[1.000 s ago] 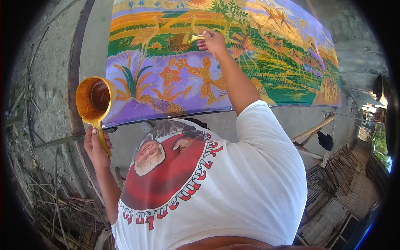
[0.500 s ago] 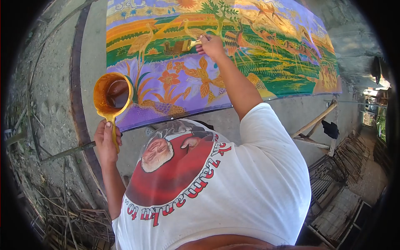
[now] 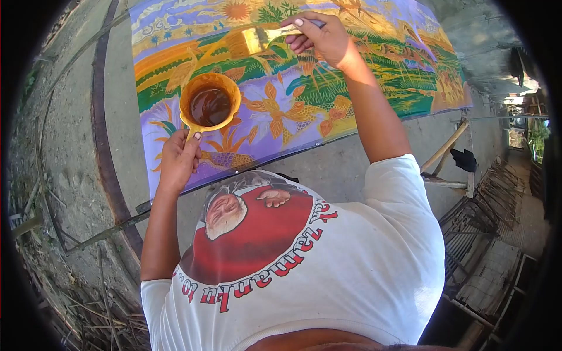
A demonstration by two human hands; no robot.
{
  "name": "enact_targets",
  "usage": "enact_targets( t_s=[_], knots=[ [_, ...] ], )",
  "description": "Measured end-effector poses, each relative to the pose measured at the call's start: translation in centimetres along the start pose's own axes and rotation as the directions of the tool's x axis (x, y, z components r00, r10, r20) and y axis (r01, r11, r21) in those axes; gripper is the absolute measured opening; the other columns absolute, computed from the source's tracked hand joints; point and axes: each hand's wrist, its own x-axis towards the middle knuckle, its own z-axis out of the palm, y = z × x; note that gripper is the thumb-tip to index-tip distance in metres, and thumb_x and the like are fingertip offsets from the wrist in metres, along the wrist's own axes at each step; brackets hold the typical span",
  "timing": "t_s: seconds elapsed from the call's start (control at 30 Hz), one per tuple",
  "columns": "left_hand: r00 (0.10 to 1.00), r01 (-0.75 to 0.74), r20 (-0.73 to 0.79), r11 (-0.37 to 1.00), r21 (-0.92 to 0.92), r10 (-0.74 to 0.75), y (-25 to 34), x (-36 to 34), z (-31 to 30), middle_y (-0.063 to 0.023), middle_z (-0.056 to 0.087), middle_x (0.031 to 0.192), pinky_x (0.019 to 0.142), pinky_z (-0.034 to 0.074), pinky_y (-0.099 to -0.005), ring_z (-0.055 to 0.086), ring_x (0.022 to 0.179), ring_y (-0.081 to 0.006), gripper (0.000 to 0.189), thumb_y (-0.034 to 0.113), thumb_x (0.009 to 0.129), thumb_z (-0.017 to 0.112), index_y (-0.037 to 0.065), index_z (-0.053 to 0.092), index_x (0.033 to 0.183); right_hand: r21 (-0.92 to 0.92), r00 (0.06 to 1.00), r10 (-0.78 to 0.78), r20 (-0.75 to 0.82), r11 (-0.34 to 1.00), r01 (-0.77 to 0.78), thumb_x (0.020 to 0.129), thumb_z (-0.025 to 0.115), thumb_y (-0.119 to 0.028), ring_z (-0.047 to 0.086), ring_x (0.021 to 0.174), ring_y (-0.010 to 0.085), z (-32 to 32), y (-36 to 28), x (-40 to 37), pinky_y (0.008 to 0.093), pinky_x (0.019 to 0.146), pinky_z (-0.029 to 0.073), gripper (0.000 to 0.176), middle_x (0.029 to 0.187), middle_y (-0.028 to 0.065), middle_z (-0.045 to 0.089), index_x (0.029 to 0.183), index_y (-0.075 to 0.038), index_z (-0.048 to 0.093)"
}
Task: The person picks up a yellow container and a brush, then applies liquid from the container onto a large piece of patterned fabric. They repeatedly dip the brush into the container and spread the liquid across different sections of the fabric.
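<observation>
My left hand is closed round the handle of a yellow dipper, which holds dark brown liquid. The dipper hangs over the lower left of a stretched cloth painted with birds, plants, flowers and a sun in purple, green and orange. Above the upper part of the cloth, my right hand grips a wide paintbrush by its handle, with the bristles pointing left. Whether the bristles touch the cloth cannot be made out.
A dark beam runs along the ground left of the cloth. To the right stand wooden poles with a black cloth on them. Sticks lie at the lower left, and a metal rack is at the lower right.
The dipper in my left hand has moved right and up, over the cloth. My right hand with the brush has gone up and slightly right. The brush looks larger, nearer the camera.
</observation>
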Motion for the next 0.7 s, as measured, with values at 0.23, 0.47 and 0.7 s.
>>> enact_targets(
  t_s=[0.23, 0.47, 0.7],
  knots=[
    [0.995, -0.062, 0.083, 0.998, 0.016, 0.060, 1.2, 3.9, 3.5, -0.0015, 0.055, 0.067, 0.042, 0.036, -0.0223, 0.046, 0.047, -0.0058, 0.034, 0.031, 0.098, 0.062, -0.002, 0.059, 0.107, -0.576, 0.936, -0.087, 0.341, 0.767, 0.282, 0.101, 0.058, -0.024, 0.071, 0.076, 0.0155, 9.5, 0.8, -2.0, 0.0276, 0.065, 0.057, 0.025, 0.084, 0.0105, 0.072, 0.106, -0.004, 0.072],
    [0.999, -0.039, -0.009, 0.999, -0.023, 0.039, 1.2, 6.5, 4.3, -0.0023, 0.055, 0.067, 0.042, 0.037, -0.0224, 0.047, 0.048, -0.0064, 0.034, 0.032, 0.098, 0.062, -0.002, 0.058, 0.104, 0.459, 0.956, 0.293, -0.018, 0.852, -0.253, 0.101, 0.058, -0.029, 0.070, 0.080, 0.0200, 6.7, 4.7, -4.1, 0.0349, 0.072, 0.060, 0.035, 0.089, 0.0165, 0.071, 0.112, 0.002, 0.068],
    [0.996, -0.030, -0.082, 0.998, -0.052, 0.026, 0.0, 7.7, 2.2, -0.0024, 0.055, 0.067, 0.042, 0.038, -0.0228, 0.047, 0.048, -0.0067, 0.034, 0.033, 0.099, 0.061, -0.001, 0.057, 0.099, 0.780, 0.893, 0.372, -0.254, 0.625, -0.038, 0.102, 0.056, -0.025, 0.069, 0.071, 0.0226, 0.8, 13.1, -2.8, 0.0363, 0.062, 0.061, 0.036, 0.091, 0.0188, 0.069, 0.120, 0.006, 0.055]
  ],
)
